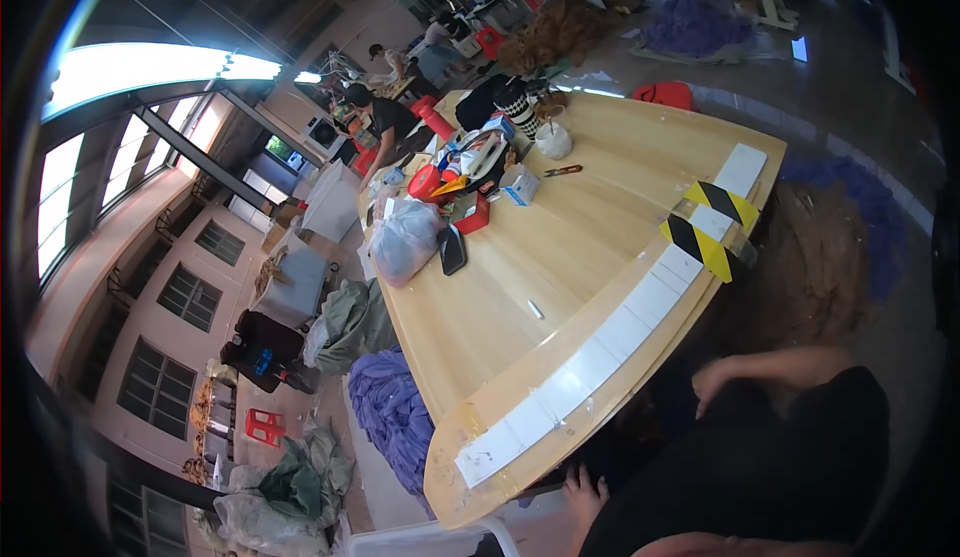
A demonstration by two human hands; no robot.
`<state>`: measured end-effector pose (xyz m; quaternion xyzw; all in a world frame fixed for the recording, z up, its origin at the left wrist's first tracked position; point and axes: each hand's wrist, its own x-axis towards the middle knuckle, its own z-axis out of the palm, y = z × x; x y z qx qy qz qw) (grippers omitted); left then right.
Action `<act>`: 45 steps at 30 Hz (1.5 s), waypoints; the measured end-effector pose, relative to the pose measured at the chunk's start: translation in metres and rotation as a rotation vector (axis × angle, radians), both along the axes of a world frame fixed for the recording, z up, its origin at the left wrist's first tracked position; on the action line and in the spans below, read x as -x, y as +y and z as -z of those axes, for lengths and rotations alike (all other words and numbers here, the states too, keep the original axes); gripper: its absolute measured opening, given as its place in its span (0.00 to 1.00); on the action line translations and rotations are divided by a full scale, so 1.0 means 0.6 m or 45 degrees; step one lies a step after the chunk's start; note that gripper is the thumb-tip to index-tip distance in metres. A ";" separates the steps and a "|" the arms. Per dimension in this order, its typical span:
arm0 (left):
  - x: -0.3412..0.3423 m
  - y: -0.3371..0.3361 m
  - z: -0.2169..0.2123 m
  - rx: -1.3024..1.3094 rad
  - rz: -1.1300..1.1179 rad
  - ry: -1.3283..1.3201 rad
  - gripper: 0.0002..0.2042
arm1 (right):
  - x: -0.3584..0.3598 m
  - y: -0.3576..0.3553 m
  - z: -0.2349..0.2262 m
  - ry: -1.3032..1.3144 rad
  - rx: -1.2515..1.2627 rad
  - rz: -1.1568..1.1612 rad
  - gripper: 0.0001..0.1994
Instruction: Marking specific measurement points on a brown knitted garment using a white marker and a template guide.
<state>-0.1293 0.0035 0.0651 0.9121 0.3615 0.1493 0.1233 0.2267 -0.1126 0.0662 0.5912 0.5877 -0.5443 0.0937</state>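
The left hand (pixel 585 497) is low beside the near edge of the wooden table (pixel 475 317), its fingers extended and a little apart, with nothing seen between them; the right hand (pixel 712 382) is bent inward before the dark clothing, its fingers mostly hidden, so I cannot tell how tightly it is closed or if it holds something; the white strip (pixel 600 357) lies on the tabletop along this near edge, beyond both hands and apart from them; 2 bands of striped tape (pixel 700 247) cross its right part; the rounded left corner stands near a translucent bin (pixel 430 539); purple fabric (pixel 385 412) is heaped past the left edge, brown fabric (pixel 820 257) past the right; inward from the strip, wide wood surface runs, with 1 small white piece (pixel 536 309), until the phone (pixel 453 249), plastic bag (pixel 406 240) and pliers (pixel 563 170).
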 end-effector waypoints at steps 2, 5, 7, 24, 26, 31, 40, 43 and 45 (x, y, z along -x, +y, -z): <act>0.000 -0.003 0.001 -0.008 -0.011 -0.007 0.25 | 0.001 0.001 0.004 -0.031 -0.016 0.000 0.23; -0.004 -0.006 0.007 -0.013 -0.036 -0.022 0.25 | -0.001 0.000 0.006 0.024 -0.015 0.044 0.23; -0.007 -0.008 0.008 -0.027 -0.045 -0.036 0.25 | -0.003 0.003 0.000 -0.033 0.012 -0.016 0.24; -0.014 -0.006 0.037 -0.085 -0.193 -0.296 0.24 | -0.014 0.010 0.024 0.041 -0.024 -0.050 0.29; -0.015 -0.007 0.031 -0.018 -0.203 -0.331 0.23 | -0.017 0.007 0.034 0.037 -0.048 -0.049 0.29; -0.012 -0.002 0.041 -0.057 -0.210 -0.349 0.24 | -0.015 0.014 0.013 0.063 0.030 0.003 0.29; -0.012 -0.001 0.042 -0.051 -0.259 -0.333 0.24 | -0.018 0.020 0.016 0.063 0.041 -0.055 0.31; -0.011 -0.002 0.043 -0.052 -0.266 -0.316 0.24 | -0.016 0.019 0.014 0.055 0.041 -0.021 0.31; -0.011 -0.001 0.044 -0.059 -0.262 -0.309 0.24 | -0.016 0.018 0.012 0.068 0.050 -0.011 0.31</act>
